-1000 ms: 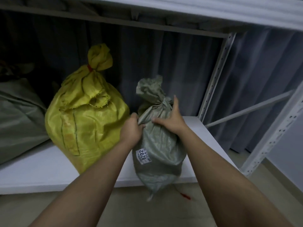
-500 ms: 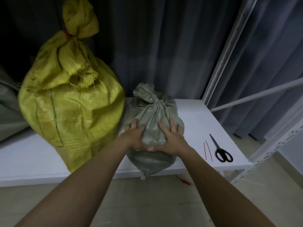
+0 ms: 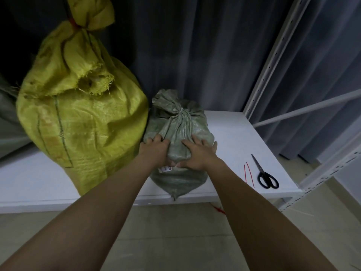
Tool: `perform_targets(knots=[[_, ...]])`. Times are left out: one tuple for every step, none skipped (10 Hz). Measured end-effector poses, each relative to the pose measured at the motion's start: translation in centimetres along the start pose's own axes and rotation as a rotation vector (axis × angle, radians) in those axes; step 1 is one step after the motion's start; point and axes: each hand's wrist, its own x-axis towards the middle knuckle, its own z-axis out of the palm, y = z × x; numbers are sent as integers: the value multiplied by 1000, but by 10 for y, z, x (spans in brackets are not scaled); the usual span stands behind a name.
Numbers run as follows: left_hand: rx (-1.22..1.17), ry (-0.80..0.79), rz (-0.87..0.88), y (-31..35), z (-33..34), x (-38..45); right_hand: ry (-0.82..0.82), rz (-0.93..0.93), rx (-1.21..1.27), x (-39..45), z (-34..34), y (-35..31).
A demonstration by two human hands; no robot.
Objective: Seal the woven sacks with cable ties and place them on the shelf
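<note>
Small grey-green woven sack [image 3: 181, 133] — lying on the white shelf board [image 3: 234, 133], neck gathered and tied off with a pale tie, knotted end pointing toward the back, bottom corner reaching the board's front edge. A white printed label [image 3: 165, 169] shows on its near face, partly hidden by the hands. Left hand [image 3: 156, 148] rests on the sack's left flank, fingers bent over the cloth and gripping it lightly. Right hand [image 3: 197, 153] lies on the sack's upper right side, fingers spread and mostly straight, pressing flat rather than grasping; thumbs of both hands nearly meet at the label. Large yellow woven sack [image 3: 78, 118] stands upright just left of the grey-green one, touching it; its neck is cinched with a red tie [image 3: 73, 23], and a frayed tear shows in the upper front. To the right on the same board, well apart from the sack: two thin red cable ties [image 3: 248, 174] lying side by side, and black-handled scissors [image 3: 263, 173] just beside them, blades pointing toward the back. White perforated metal upright [image 3: 273, 55] of the rack rises behind the board's right corner. Dark grey curtain [image 3: 195, 45] hangs behind. A red scrap [image 3: 218, 209] lies on the pale tiled floor below the board's front edge — too small to identify.
</note>
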Motion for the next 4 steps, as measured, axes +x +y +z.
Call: perform_targets(knots=[[31, -16, 11, 0, -15, -8, -15, 8, 0, -11, -12, -2], [58, 18, 43, -3, -43, -27, 18, -8, 113, -31, -33, -12], [76, 71, 27, -5, -73, -53, 100, -53, 55, -55, -59, -32], [78, 184, 2, -9, -107, -88, 190, -54, -28, -79, -90, -61]])
